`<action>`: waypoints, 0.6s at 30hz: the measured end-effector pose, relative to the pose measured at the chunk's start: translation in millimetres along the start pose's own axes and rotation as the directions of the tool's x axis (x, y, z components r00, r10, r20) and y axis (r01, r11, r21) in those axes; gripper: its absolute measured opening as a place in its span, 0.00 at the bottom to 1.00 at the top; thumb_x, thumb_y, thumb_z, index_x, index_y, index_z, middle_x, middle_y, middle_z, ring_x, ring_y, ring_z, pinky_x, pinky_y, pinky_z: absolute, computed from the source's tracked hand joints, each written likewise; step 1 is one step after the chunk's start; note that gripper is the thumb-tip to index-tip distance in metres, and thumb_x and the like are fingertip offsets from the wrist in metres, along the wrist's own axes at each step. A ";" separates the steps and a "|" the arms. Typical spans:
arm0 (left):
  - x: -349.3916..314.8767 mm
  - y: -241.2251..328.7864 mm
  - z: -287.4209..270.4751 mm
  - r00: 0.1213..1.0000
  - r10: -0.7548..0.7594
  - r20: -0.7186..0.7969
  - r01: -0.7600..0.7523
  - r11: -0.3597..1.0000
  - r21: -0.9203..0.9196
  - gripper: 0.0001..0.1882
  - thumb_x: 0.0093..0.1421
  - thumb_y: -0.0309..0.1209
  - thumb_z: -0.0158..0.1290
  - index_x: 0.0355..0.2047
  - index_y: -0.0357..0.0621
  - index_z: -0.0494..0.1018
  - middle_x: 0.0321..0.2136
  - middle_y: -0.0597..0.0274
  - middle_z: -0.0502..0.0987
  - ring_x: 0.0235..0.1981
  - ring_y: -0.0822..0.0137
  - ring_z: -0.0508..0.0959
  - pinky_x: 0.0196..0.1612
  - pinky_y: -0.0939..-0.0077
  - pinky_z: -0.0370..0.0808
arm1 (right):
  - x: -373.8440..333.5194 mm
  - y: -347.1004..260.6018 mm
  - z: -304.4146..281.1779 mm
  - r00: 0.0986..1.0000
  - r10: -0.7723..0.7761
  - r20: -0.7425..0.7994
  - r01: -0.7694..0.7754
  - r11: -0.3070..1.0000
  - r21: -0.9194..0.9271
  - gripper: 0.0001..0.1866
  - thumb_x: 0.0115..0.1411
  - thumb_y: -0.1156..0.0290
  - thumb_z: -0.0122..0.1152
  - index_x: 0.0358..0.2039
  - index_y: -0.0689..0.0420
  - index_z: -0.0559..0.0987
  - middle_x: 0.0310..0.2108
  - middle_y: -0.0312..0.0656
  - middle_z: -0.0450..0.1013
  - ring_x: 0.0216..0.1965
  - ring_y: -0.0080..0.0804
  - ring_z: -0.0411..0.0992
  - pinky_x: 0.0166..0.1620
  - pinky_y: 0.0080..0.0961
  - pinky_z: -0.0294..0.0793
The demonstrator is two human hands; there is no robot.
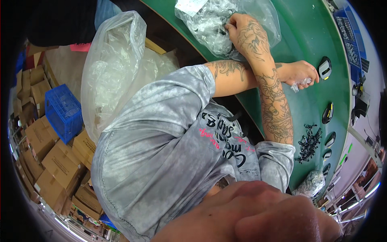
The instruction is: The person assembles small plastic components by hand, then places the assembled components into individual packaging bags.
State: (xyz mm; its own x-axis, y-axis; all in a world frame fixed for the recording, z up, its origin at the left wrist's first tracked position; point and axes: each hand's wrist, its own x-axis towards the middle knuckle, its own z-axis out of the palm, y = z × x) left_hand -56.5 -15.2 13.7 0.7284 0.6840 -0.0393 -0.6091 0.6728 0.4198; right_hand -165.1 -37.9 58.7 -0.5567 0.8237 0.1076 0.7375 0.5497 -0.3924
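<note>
My forearms cross, the right one over the left. My right hand (250,37) is at the far side, in the mouth of a large clear plastic bag (209,28) holding small dark pieces. Its fingers are curled, and what they pinch is hidden. Reaching out to the right, my left hand (299,74) is closed on a crumpled bit of clear plastic film (301,84). Just beyond its fingertips lies a black and silver device shaped like a computer mouse (324,68).
More mouse-shaped devices (327,113) line the green table (296,24) at right, beside a pile of small black parts (309,144) and a filled clear bag (311,183). A big clear plastic bag (109,76), blue crate (63,113) and cardboard boxes (60,163) are at left.
</note>
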 end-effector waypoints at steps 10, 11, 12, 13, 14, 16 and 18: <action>-26.7 2.0 -4.0 0.930 0.263 0.257 -0.308 0.939 0.154 0.21 0.56 0.37 0.65 0.47 0.40 0.76 0.36 0.63 0.79 0.44 0.72 0.79 0.45 0.75 0.77 | -52.2 32.1 -110.9 0.925 0.363 -0.112 -0.150 0.621 0.770 0.06 0.61 0.77 0.68 0.35 0.61 0.78 0.34 0.38 0.81 0.34 0.21 0.78 0.35 0.21 0.79; -3.6 -0.6 -3.2 0.976 0.203 0.083 -0.176 0.952 -0.252 0.21 0.54 0.36 0.67 0.46 0.46 0.77 0.37 0.65 0.79 0.46 0.73 0.78 0.48 0.71 0.77 | -59.5 41.9 -116.4 0.907 0.356 -0.226 -0.032 0.593 0.805 0.09 0.57 0.78 0.71 0.35 0.62 0.78 0.28 0.36 0.79 0.29 0.20 0.77 0.36 0.18 0.78; 5.5 -5.3 -13.0 0.975 0.195 0.105 -0.162 0.952 -0.261 0.21 0.54 0.36 0.67 0.46 0.46 0.77 0.37 0.65 0.79 0.46 0.73 0.78 0.48 0.71 0.77 | -66.0 48.5 -120.6 0.879 0.377 -0.293 0.030 0.568 0.822 0.10 0.56 0.78 0.72 0.36 0.62 0.79 0.28 0.37 0.79 0.29 0.20 0.77 0.36 0.18 0.78; 0.8 -1.8 -11.1 0.980 0.164 0.111 -0.166 0.986 0.010 0.18 0.61 0.47 0.59 0.43 0.48 0.76 0.32 0.64 0.79 0.32 0.71 0.75 0.34 0.72 0.72 | -79.8 64.2 -126.0 0.828 0.424 -0.367 0.084 0.553 0.829 0.11 0.56 0.77 0.73 0.37 0.62 0.79 0.28 0.37 0.79 0.29 0.20 0.76 0.36 0.18 0.78; -6.0 4.7 -7.5 0.982 0.151 0.116 -0.178 0.942 0.283 0.24 0.68 0.58 0.50 0.41 0.50 0.76 0.26 0.64 0.78 0.18 0.69 0.72 0.20 0.74 0.68 | -94.3 82.0 -131.9 0.807 0.446 -0.386 0.070 0.577 0.814 0.11 0.56 0.77 0.73 0.37 0.62 0.79 0.28 0.37 0.79 0.29 0.20 0.76 0.36 0.18 0.78; -4.7 7.0 10.2 0.956 -0.017 0.294 -0.008 0.997 0.083 0.24 0.67 0.57 0.53 0.42 0.48 0.77 0.27 0.63 0.78 0.20 0.70 0.73 0.22 0.76 0.69 | -136.7 117.2 -149.7 0.660 0.485 -0.573 -0.069 0.799 0.597 0.13 0.56 0.78 0.73 0.40 0.64 0.79 0.29 0.38 0.79 0.30 0.19 0.76 0.36 0.18 0.77; -4.4 0.3 12.5 0.901 -0.136 0.412 0.177 0.982 -0.064 0.24 0.66 0.55 0.56 0.44 0.45 0.78 0.27 0.63 0.79 0.21 0.70 0.74 0.24 0.77 0.70 | -161.2 145.4 -148.8 0.647 0.527 -0.551 -0.134 0.790 0.598 0.14 0.56 0.78 0.73 0.41 0.64 0.79 0.29 0.38 0.79 0.30 0.20 0.76 0.35 0.17 0.76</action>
State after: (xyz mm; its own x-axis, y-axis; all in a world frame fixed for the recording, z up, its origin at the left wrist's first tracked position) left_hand -56.1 -21.6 25.4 0.8682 0.4087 0.2815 -0.4892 0.8002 0.3470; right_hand 88.7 -70.0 120.2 0.2396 0.8990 0.3666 0.4285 0.2409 -0.8708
